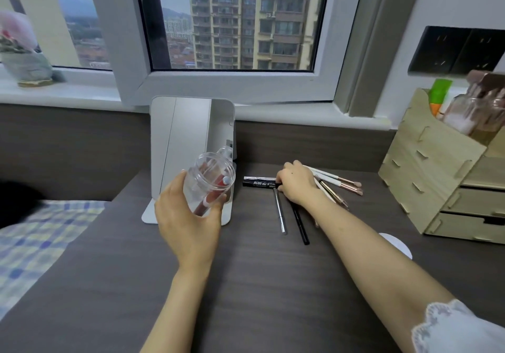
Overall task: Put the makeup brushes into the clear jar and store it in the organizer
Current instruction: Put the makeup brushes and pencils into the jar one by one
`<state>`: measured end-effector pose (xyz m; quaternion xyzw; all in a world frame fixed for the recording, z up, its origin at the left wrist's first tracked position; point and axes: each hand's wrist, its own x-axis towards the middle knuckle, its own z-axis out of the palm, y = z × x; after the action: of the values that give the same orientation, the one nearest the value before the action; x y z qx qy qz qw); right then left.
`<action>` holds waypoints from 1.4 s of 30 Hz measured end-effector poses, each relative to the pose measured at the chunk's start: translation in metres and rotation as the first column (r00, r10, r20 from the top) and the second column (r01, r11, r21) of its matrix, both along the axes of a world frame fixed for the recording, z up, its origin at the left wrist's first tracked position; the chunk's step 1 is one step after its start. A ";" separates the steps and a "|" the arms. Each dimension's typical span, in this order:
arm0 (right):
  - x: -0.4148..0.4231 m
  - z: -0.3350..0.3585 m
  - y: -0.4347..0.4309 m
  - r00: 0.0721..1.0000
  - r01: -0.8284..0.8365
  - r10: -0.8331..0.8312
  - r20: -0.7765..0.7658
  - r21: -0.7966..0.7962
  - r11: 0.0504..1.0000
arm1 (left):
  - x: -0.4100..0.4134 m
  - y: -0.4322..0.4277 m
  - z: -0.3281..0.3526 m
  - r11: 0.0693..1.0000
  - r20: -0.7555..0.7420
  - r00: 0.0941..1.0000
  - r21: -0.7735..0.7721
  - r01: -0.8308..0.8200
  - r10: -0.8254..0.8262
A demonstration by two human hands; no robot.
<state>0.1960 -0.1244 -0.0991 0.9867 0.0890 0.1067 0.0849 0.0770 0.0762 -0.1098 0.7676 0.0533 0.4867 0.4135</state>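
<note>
The desk (pixel 259 284) has a dark, matt wood-grain surface, smooth with fine lines running across it; the clear jar (pixel 210 185) looks like glossy see-through plastic, the organizer (pixel 426 177) is pale, unpainted wood with a dull finish and slotted joints, the brushes (pixel 341 184) have white handles with shiny rose-coloured metal collars, the standing mirror (pixel 191 139) has a smooth white frame, and one slim pen (pixel 281 213) looks like polished silver metal

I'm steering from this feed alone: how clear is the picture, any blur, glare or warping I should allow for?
Head view: even daylight, no harsh glare; wide-angle bend bows the window frame; edges smear, so the organizer and the plant look soft; the centre is sharp: left hand on the clear jar, right hand over the brushes.
</note>
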 end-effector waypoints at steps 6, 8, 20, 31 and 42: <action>-0.036 0.027 -0.003 0.970 -0.045 -0.094 0.225 0.544 0.838 | 0.004 0.000 -0.006 0.997 0.001 1.000 0.072 -0.009 0.009; -0.069 0.041 -0.011 0.940 -0.207 -0.091 0.330 0.759 0.617 | 0.004 -0.001 -0.007 0.997 -0.008 1.000 0.076 0.025 -0.024; -0.175 0.049 0.019 0.932 -0.360 0.198 0.303 0.719 0.595 | 0.000 -0.020 -0.015 0.851 -0.001 0.905 0.339 0.400 -0.425; -0.176 0.019 0.041 0.858 -0.472 0.163 0.487 0.624 0.623 | 0.000 -0.020 -0.024 0.847 -0.059 0.878 0.239 0.475 -0.475; -0.139 -0.007 -0.018 0.944 0.240 -0.326 0.042 0.591 0.770 | 0.004 -0.012 -0.020 0.908 -0.001 0.911 0.077 0.411 -0.412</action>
<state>0.0573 -0.1424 -0.1060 0.9571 -0.1039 0.1845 -0.1976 0.0811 0.0637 -0.1294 0.7730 -0.1311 0.3963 0.4778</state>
